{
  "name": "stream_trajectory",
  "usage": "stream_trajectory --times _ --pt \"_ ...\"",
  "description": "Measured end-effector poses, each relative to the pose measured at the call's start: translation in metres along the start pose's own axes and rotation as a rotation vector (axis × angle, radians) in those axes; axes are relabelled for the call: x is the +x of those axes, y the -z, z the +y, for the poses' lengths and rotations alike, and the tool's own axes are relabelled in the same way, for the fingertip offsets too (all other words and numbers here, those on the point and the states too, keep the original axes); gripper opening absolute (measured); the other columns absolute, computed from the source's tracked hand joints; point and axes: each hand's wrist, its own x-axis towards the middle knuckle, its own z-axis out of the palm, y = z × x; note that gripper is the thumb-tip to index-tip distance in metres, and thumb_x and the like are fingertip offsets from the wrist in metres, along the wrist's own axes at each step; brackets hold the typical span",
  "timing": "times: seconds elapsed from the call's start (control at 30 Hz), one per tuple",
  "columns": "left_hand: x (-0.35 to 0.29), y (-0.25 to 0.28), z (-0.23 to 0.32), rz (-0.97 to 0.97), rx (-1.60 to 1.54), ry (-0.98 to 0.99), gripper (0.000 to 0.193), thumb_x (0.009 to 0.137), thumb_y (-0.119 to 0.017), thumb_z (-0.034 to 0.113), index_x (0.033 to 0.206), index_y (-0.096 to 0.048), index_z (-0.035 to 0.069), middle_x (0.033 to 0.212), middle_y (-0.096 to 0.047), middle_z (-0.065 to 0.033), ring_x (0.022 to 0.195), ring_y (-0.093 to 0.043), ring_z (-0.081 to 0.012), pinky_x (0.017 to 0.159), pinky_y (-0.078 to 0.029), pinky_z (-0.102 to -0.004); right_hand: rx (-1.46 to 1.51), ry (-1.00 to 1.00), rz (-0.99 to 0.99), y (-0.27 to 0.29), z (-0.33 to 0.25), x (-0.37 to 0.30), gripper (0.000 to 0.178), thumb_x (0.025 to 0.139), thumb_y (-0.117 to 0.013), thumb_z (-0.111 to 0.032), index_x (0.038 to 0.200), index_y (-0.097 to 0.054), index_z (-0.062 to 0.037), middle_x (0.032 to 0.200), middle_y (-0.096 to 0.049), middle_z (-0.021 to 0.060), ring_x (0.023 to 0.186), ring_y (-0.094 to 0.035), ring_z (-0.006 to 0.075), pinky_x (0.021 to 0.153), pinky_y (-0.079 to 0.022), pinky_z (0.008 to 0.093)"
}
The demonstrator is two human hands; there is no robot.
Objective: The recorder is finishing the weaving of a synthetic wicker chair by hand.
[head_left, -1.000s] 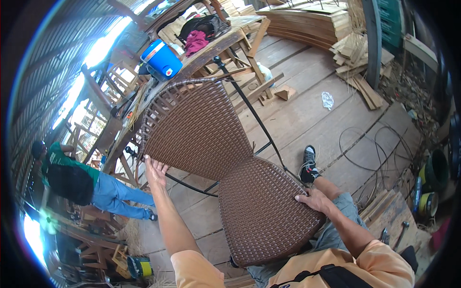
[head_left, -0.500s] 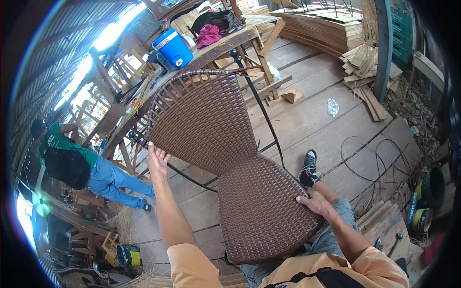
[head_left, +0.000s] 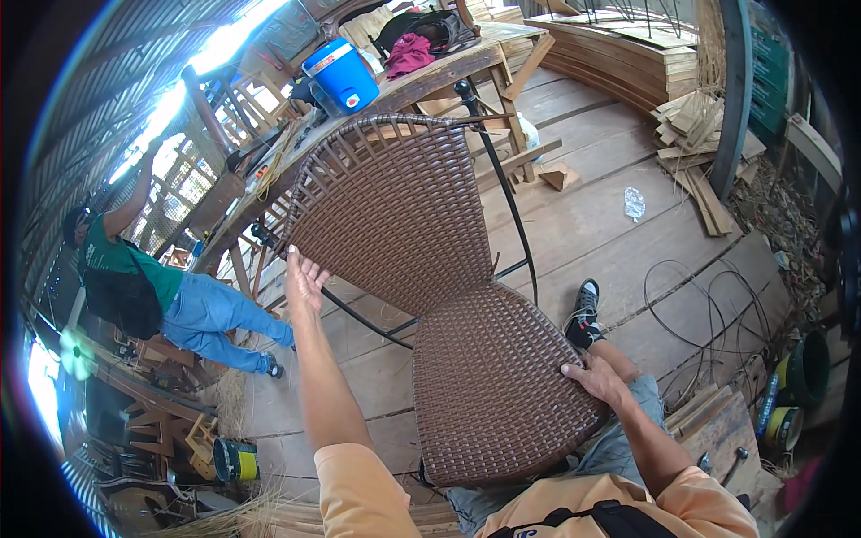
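A brown woven wicker chair [head_left: 502, 377] lies tilted across my lap, its seat near me and its fan-shaped back [head_left: 395, 206] reaching away. Open gaps between strands run along the top of the back. My left hand [head_left: 306, 280] grips the back's left edge near the top corner, palm turned up and thumb at the rim. At the right edge of the seat, my right hand [head_left: 594, 377] has its thumb on the weave; the other fingers are partly hidden at the side. Black metal legs [head_left: 502, 184] show beyond the back.
A wooden workbench [head_left: 421, 85] holds a blue cooler [head_left: 343, 76] and a magenta cloth [head_left: 410, 54]. A person in a green shirt [head_left: 134, 269] stands at the left. Wood offcuts [head_left: 691, 125], loose black strands [head_left: 708, 305] and buckets [head_left: 803, 368] lie to the right.
The view has shifted slightly, and the chair appears a little further right. Both my hands keep their places on it. The person at the left has raised an arm.
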Motion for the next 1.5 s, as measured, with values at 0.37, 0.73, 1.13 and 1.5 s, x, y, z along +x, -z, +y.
stream_trajectory --times 0.37,0.73,1.13,1.5 --pt "0.007 -0.007 -0.007 0.053 -0.029 -0.011 0.097 0.075 -0.064 0.06 0.141 -0.026 0.0 0.145 -0.026 -0.0262 0.133 -0.029 -0.0414 0.098 -0.036 -0.0517 0.053 0.097 0.059 -0.004 0.022 0.013 0.051 0.082 -0.063 -0.033 0.112 -0.058 0.0085 0.098 -0.066 0.0213 0.091 -0.063 0.0276 0.085 -0.046 0.0351" --pt "0.002 -0.007 -0.007 0.038 -0.033 -0.002 0.092 0.075 -0.065 0.058 0.138 -0.03 0.001 0.143 -0.032 -0.024 0.127 -0.037 -0.0382 0.083 -0.044 -0.0435 -0.012 0.07 0.066 -0.007 -0.03 -0.021 0.051 0.078 -0.061 -0.038 0.11 -0.058 0.0024 0.1 -0.062 0.0229 0.096 -0.059 0.0317 0.086 -0.042 0.0367" --pt "0.003 0.004 -0.002 0.007 0.017 -0.002 0.098 0.079 -0.06 0.06 0.143 -0.02 -0.003 0.149 -0.02 -0.0233 0.136 -0.024 -0.0372 0.096 -0.036 -0.0456 0.032 0.076 0.033 0.001 0.002 0.002 0.053 0.081 -0.063 -0.039 0.11 -0.061 0.0052 0.098 -0.066 0.0211 0.093 -0.064 0.0287 0.085 -0.046 0.0349" --pt "0.008 0.009 -0.003 0.097 -0.01 0.002 0.074 0.081 -0.061 0.055 0.131 -0.043 0.002 0.132 -0.048 -0.0114 0.11 -0.052 -0.0266 0.08 -0.044 -0.0377 0.065 0.07 -0.01 -0.006 0.019 0.011 0.056 0.081 -0.064 -0.042 0.112 -0.06 0.0038 0.098 -0.066 0.0199 0.094 -0.064 0.0285 0.086 -0.046 0.0352"
